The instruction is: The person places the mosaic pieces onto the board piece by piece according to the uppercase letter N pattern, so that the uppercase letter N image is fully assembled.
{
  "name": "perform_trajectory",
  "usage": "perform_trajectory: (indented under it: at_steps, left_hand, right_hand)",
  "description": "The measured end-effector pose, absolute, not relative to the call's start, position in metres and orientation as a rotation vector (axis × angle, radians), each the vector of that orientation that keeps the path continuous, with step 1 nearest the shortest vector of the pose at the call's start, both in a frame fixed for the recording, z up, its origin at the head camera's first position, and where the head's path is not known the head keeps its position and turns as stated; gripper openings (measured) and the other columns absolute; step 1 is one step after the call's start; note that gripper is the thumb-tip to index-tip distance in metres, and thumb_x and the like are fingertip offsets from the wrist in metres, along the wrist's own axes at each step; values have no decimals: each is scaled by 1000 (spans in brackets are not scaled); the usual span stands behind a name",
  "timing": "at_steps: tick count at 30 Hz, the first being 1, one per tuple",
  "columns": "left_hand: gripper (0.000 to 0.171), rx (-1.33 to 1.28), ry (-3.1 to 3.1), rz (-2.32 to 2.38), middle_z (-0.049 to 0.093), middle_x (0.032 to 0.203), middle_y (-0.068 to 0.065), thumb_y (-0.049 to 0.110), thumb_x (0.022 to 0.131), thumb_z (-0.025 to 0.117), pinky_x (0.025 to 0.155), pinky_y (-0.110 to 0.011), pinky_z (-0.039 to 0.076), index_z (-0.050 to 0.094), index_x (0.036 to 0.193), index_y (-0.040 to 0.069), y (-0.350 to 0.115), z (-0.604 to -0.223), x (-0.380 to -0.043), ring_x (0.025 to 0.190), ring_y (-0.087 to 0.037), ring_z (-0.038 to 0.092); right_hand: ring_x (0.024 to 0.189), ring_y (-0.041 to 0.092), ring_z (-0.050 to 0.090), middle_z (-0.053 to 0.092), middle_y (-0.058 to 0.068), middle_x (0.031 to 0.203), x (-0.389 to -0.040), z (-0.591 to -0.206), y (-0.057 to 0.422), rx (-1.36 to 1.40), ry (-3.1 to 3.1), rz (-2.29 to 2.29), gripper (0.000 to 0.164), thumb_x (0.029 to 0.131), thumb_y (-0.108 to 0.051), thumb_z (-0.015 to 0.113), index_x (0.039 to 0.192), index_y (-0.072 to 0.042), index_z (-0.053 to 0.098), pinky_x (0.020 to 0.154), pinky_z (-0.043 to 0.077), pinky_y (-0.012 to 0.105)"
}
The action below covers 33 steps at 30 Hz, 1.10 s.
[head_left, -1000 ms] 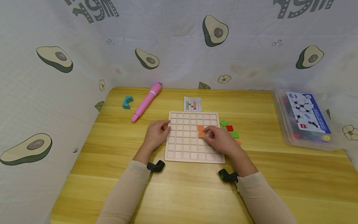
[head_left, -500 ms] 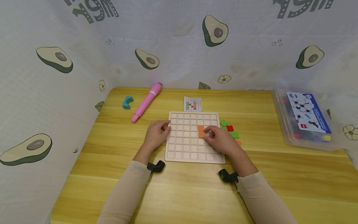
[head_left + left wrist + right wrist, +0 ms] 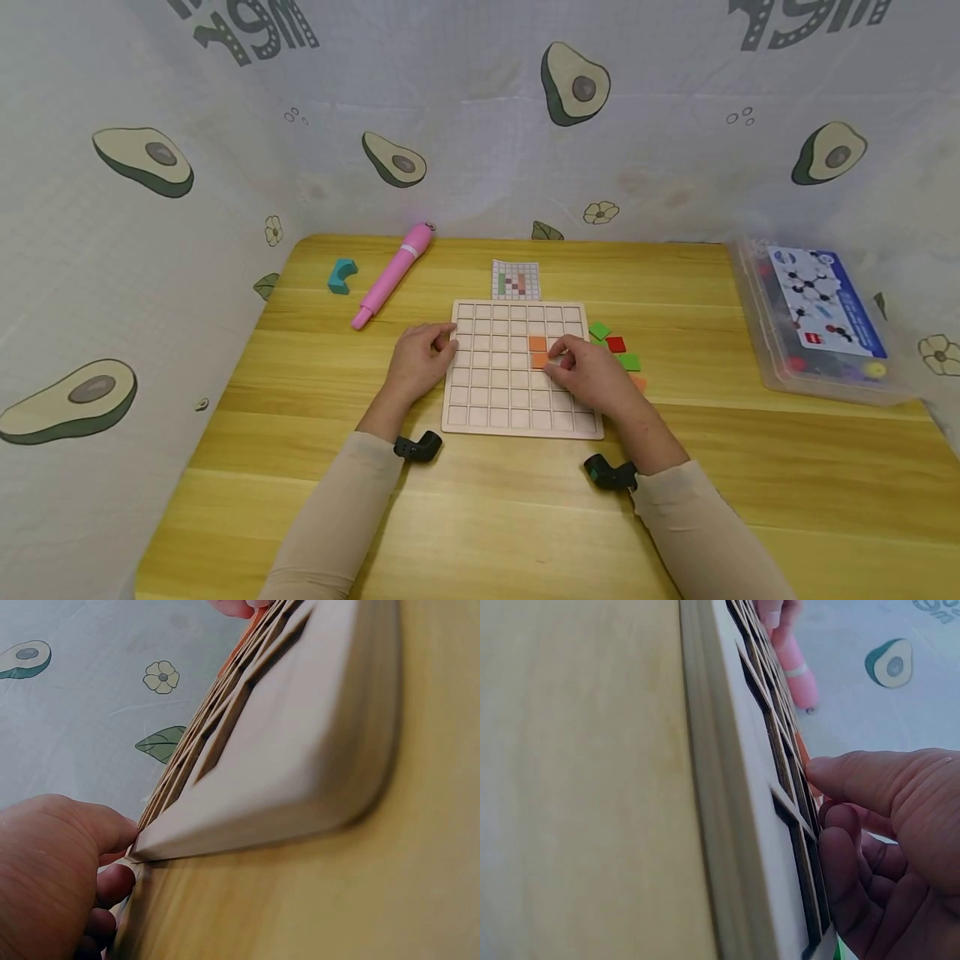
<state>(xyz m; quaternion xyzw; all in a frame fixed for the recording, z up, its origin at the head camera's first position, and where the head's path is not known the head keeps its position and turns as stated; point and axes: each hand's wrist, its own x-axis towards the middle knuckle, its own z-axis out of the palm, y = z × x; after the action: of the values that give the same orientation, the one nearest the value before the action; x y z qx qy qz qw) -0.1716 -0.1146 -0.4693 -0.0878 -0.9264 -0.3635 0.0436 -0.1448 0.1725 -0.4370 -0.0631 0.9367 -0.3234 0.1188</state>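
A pale wooden grid board (image 3: pixel 501 375) lies on the table, with two orange square tiles one behind the other in its cells. My left hand (image 3: pixel 418 360) holds the board's left edge; in the left wrist view its thumb (image 3: pixel 112 829) meets the board's rim, fingers curled beside it. At the nearer orange tile (image 3: pixel 538 361), the thumb and index finger of my right hand (image 3: pixel 592 375) pinch the tile's right side. The farther orange tile (image 3: pixel 537 343) lies flat in its cell. In the right wrist view the thumb (image 3: pixel 847 774) touches a sliver of orange; the rest is hidden.
Loose green, red and orange tiles, among them a red tile (image 3: pixel 616 343), lie right of the board. A pattern card (image 3: pixel 516 280) sits behind it. Farther left are a pink stick-shaped thing (image 3: pixel 393 275) and a teal arched block (image 3: pixel 342 276). A clear plastic box (image 3: pixel 821 317) stands right.
Both hands keep nearly the same places on the board and at the nearer orange tile. The whole head view has shifted very slightly.
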Motion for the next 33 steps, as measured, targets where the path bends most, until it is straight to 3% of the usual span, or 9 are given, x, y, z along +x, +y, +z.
perform_trajectory:
  at_steps: [7, 17, 26, 33]
  left_hand:
    - [33, -280, -2824, -1105, 65, 87, -3, 25, 99, 65, 83, -34, 42, 72, 128, 12, -115, -470, -172, 92, -24, 54]
    - [33, -279, -2827, -1095, 66, 88, -3, 25, 98, 66, 86, -36, 44, 72, 128, 12, -115, -473, -173, 95, -24, 56]
    - [33, -267, -2834, -1101, 67, 90, -4, 26, 99, 65, 85, -36, 45, 72, 129, 13, -114, -471, -171, 94, -24, 57]
    - [33, -257, -2836, -1121, 66, 90, -4, 25, 99, 65, 86, -36, 44, 72, 128, 12, -114, -469, -170, 96, -24, 57]
  right_hand:
    - [65, 17, 51, 60, 3, 80, -145, -438, 172, -219, 2749, -952, 13, 97, -26, 69, 102, -14, 67, 58, 41, 29]
    - [77, 19, 54, 61, 4, 88, -146, -429, 189, -262, 2691, -1014, 21, 98, -25, 69, 115, -14, 69, 68, 45, 29]
    - [83, 24, 52, 58, 9, 97, -144, -414, 224, -106, 2693, -1015, 33, 100, -27, 66, 129, -10, 64, 66, 44, 30]
    - [91, 25, 52, 58, 10, 103, -141, -411, 255, -24, 2693, -1022, 36, 101, -30, 64, 131, -10, 62, 73, 46, 31]
